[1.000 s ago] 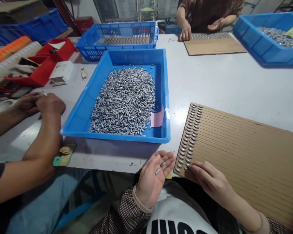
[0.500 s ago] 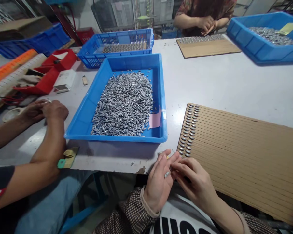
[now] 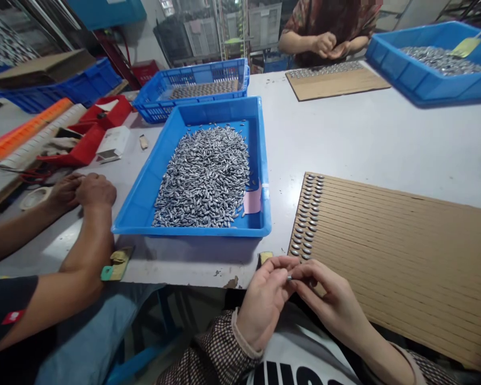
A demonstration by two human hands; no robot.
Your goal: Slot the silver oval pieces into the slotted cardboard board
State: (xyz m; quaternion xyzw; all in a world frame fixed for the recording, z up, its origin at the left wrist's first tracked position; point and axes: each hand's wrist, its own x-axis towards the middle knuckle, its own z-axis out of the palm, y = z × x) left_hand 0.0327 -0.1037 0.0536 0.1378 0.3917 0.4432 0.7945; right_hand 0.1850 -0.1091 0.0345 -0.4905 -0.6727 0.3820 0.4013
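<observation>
Just off the table's front edge, my left hand (image 3: 266,299) and my right hand (image 3: 324,294) meet at the fingertips. A small silver spindle-shaped metal piece (image 3: 289,278) shows between them. My left thumb presses against the curled fingers beside this piece, and my right thumb and fingers pinch at its other side. Anything else in the left palm is hidden. Close by on the right lies a grooved cardboard sheet (image 3: 401,246), with two rows of similar metal pieces (image 3: 307,216) along its left side. A blue tray (image 3: 192,231) ahead to the left holds a heap of loose pieces (image 3: 204,176).
At left, a co-worker's hands (image 3: 90,190) rest near a tape roll (image 3: 34,199). Across the table, another person's hands (image 3: 332,47) work over a cardboard sheet (image 3: 340,85) beside a blue tray (image 3: 433,93). A blue crate (image 3: 152,109) and red bins (image 3: 74,152) stand farther back.
My left hand has curled from a flat open palm, its thumb closing in. My right fingertips now pinch at a metal piece beside it. The view has shifted slightly.
</observation>
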